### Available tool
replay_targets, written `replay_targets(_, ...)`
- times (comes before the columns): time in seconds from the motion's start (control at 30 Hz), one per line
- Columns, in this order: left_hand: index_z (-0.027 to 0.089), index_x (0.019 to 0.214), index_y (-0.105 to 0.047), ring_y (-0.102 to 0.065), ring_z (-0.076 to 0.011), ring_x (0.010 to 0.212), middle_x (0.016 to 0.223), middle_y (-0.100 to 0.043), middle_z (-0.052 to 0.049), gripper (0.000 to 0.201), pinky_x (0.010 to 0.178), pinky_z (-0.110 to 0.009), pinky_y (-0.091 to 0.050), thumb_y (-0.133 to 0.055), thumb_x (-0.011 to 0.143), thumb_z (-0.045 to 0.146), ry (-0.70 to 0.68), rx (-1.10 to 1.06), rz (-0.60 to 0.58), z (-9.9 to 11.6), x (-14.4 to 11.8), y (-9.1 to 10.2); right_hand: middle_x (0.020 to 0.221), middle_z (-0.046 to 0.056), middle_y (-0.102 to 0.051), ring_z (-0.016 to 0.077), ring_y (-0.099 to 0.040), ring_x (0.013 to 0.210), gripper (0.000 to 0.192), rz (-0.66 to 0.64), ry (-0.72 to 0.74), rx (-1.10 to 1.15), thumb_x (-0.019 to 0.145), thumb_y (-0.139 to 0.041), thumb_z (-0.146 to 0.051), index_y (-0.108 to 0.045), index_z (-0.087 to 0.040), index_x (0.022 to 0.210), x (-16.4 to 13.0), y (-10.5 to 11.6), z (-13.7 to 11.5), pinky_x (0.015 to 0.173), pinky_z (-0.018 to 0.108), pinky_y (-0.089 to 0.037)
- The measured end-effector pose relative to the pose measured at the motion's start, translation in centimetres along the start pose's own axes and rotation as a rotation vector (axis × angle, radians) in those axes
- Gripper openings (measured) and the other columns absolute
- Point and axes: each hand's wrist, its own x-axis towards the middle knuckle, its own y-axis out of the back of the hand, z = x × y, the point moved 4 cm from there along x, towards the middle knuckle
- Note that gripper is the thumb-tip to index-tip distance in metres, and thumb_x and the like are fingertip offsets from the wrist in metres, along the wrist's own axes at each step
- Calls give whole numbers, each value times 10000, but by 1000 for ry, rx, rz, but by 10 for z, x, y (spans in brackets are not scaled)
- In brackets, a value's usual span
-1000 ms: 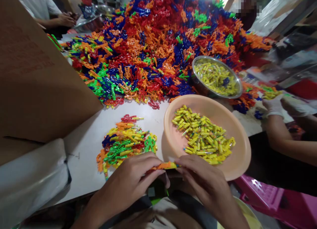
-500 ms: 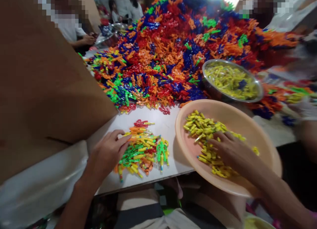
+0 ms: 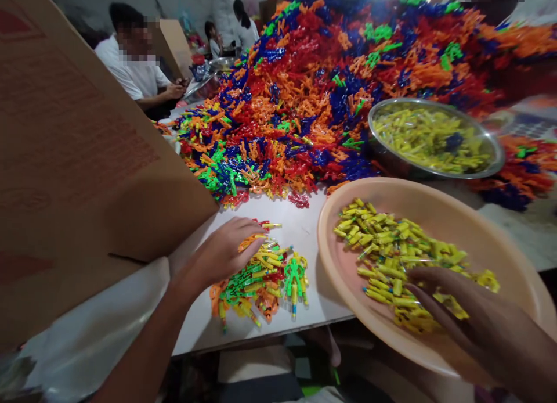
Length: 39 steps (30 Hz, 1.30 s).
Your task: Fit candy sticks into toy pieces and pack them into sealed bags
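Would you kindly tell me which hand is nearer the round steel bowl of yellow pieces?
Right. The right hand is over the peach plastic basin just before the round steel bowl; the left hand rests on the small mixed pile, farther left.

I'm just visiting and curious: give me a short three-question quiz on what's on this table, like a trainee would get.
1. True or false: the left hand rests on the small heap of assembled toys.
2. Where do the right hand's fingers reach?
A. the metal bowl
B. the peach plastic basin
C. the cardboard box
3. Fill in: the loose pieces in the basin are mostly ____ in colour.

Key
1. True: its fingers lie on the heap's near-left edge.
2. B: over the pieces in the basin; whether they grip one cannot be told.
3. Yellow.
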Motion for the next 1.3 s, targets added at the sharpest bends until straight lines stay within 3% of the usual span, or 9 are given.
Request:
replay_targets(0.1,168,1312,-773,-750,-258,1254,1324,-813,-131,266,1138,-409,-583,-572,1155,242,-33,111,-151,-4,75,-33,908,61,-871,228,-831,696,397,-32,124,63,1128,-637,-652,-826,-307,1078,-9,3,-25,544,262,-660)
replay_targets(0.2,143,1380,-735,-709,-285,1330,1422,-760,-169,325,1154,-427,-575,-601,1085,110,-57,193,-193,-4,134,-68,946,72,-877,216,-844,711,337,3,52,135,1116,-689,-597,-830,-292,1116,-17,7,-30,440,193,-618)
replay_targets(0.37,125,1284,-742,-711,-349,1292,1394,-719,-222,278,1014,-449,-621,-585,1065,58,-57,300,-241,2,161,-104,1019,82,-900,252,-891,839,284,-12,-53,183,1078,-764,-539,-865,-276,1109,-33,10,-23,622,218,-716)
replay_targets(0.53,148,1200,-755,-758,-336,1151,1231,-759,-172,211,933,-424,-624,-662,1022,82,-69,232,-264,5,147,-104,786,35,-825,215,-818,637,299,178,-353,485,1037,-829,-543,-820,-255,1115,-42,2,-31,585,241,-690)
replay_targets(0.67,132,1304,-734,-784,-264,1055,1181,-791,-147,283,934,-393,-641,-540,1098,122,-2,95,-169,6,126,-72,741,2,-767,171,-748,587,263,264,-478,749,1050,-840,-488,-800,-246,1146,-40,-17,-56,608,256,-681)
replay_targets(0.8,166,1637,-579,-819,-234,963,1211,-808,-103,596,835,-366,-693,-692,1095,385,208,-492,80,10,77,-22,763,18,-776,165,-739,574,262,247,-463,818,1077,-816,-445,-830,-229,1224,-36,-31,-79,609,278,-696)
replay_targets(0.9,217,1561,-695,-846,-238,936,1139,-843,-77,683,854,-366,-727,-900,960,471,397,-977,280,25,26,-5,875,63,-836,160,-734,554,261,245,-496,842,1081,-808,-440,-843,-228,1229,-37,-43,-95,529,258,-668)
replay_targets(1.07,215,1049,-892,-847,-224,912,1058,-839,-52,338,809,-347,-765,-990,868,482,518,-1279,579,67,-32,-23,719,5,-797,150,-721,498,193,200,-314,758,1087,-793,-372,-878,-270,1227,-39,-65,-127,464,193,-615)
replay_targets(1.3,212,1089,-923,-882,-241,888,1031,-908,-70,338,835,-343,-776,-981,874,466,668,-1261,596,86,-61,-49,1058,65,-909,216,-861,779,269,242,-4,358,1072,-767,-216,-846,-276,1322,-39,-74,-160,801,299,-738)
